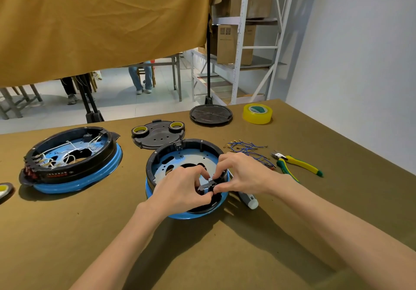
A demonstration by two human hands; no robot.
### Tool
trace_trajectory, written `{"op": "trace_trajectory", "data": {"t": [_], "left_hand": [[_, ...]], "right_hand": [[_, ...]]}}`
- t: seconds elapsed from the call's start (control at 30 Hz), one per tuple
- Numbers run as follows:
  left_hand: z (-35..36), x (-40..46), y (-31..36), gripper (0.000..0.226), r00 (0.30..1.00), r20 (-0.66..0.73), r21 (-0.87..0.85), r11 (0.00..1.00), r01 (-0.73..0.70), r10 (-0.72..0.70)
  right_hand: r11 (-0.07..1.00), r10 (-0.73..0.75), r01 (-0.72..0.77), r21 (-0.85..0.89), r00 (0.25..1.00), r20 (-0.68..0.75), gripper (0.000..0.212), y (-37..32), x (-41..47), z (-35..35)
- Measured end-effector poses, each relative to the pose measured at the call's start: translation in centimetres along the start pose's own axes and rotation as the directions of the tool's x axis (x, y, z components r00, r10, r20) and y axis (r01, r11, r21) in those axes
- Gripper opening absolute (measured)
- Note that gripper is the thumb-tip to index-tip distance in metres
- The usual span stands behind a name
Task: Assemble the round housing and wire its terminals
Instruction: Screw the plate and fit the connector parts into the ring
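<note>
Two round housings on the table (pixel 67 233): an open one (pixel 180 154) with a blue base at centre frame, and a wired one (pixel 69 159) at left with white wires inside. Two black round covers: one (pixel 157 137) just behind the centre housing carrying two small tape rolls, one (pixel 211 114) further back. One big yellow tape roll (pixel 257 113) upper right of the table. One bundle of blue wires (pixel 247 150) right of the centre housing, one pair of yellow-green pliers (pixel 297 164) beyond it. One white tube-like item (pixel 248 199) sticks out under the right wrist.

Both forearms reach in from the bottom edge. Left hand (pixel 180 188) and right hand (pixel 243 175) meet at the housing's near rim, fingers curled, both pinching one small black part (pixel 208 186). Fingertips nearly touch each other.
</note>
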State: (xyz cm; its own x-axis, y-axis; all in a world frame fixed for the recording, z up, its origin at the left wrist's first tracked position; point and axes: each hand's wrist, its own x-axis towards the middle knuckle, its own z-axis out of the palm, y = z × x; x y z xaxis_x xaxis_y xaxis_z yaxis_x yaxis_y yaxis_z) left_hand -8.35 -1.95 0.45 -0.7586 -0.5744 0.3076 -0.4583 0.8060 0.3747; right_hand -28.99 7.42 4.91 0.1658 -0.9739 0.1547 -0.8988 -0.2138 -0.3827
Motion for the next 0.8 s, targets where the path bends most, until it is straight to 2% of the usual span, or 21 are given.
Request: {"op": "trace_trajectory", "data": {"t": [0.13,0.23,0.3,0.33,0.37,0.43,0.47,0.57,0.67,0.8], "left_hand": [[-0.1,0.7,0.0,0.054,1.0,0.007,0.028,1.0,0.012,-0.012],[0.2,0.9,0.4,0.055,1.0,-0.004,0.044,0.999,-0.001,0.002],[0.2,1.0,0.5,0.057,1.0,-0.012,0.029,1.0,0.01,-0.01],[0.2,1.0,0.5,0.058,1.0,-0.022,0.047,0.999,0.009,-0.008],[0.2,1.1,0.6,0.057,0.999,-0.035,0.078,0.997,0.005,-0.002],[0.3,1.1,0.7,0.056,0.998,-0.058,0.114,0.993,0.007,-0.001],[0.3,1.1,0.8,0.056,0.998,-0.067,0.112,0.994,0.012,-0.005],[0.5,1.3,0.8,0.059,0.997,-0.072,0.112,0.993,0.02,-0.012],[0.7,1.6,0.8,0.059,0.998,-0.066,0.126,0.992,0.025,-0.016],[0.8,1.7,0.8,0.057,0.997,-0.075,0.124,0.991,0.044,-0.035]], "right_hand": [[0.998,0.062,-0.06,0.036,0.995,-0.078,0.032,0.3,-0.5,0.7],[0.96,0.11,-0.068,0.271,0.984,-0.142,0.034,0.9,-1.3,1.5],[0.91,0.196,-0.083,0.407,0.95,-0.244,0.033,1.7,-1.7,1.6],[0.891,0.271,-0.099,0.442,0.898,-0.345,0.028,2.3,-1.9,1.7],[0.882,0.362,-0.138,0.451,0.811,-0.459,0.02,3.1,-2.3,1.7],[0.857,0.511,-0.324,0.399,0.627,-0.588,0.012,4.9,-3.2,1.8],[0.829,0.557,-0.439,0.346,0.601,-0.573,0.013,5.7,-3.6,1.9],[0.742,0.653,-0.655,0.144,0.657,-0.376,0.026,6.8,-3.9,2.7],[0.688,0.682,-0.726,-0.019,0.654,-0.327,0.037,6.8,-3.4,3.3],[0.679,0.673,-0.732,-0.053,0.65,-0.352,0.035,6.9,-3.0,3.3]]}}
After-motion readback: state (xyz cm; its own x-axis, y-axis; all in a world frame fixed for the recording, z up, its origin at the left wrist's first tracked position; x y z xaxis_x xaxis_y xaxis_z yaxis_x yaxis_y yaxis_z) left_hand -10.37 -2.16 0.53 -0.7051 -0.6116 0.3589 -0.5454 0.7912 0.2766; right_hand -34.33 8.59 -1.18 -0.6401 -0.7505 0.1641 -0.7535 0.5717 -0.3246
